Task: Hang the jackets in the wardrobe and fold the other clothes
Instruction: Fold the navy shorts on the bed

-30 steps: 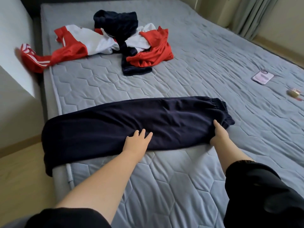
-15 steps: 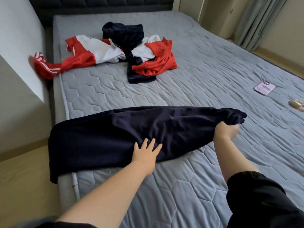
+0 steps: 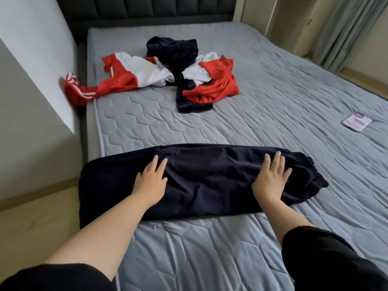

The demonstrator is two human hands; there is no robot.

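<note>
Across near edge of mattress (image 3: 210, 253): navy sweatpants (image 3: 210, 181), laid leg on leg, waist end hanging off the left side. Cuff end let go since half a second back; right hand (image 3: 270, 179) now pressing flat near the cuffs, fingers straight, gripping nothing. Left hand (image 3: 150, 183) likewise, moved up from near hem onto mid-cloth. Reads as smoothing before first fold. Count: 1 sweatpants, 2 red-and-white jackets (image 3: 134, 76) in far pile, unhung, navy garment (image 3: 172, 51) on top (1 or 2, can't tell), 1 phone (image 3: 356, 122).
</note>
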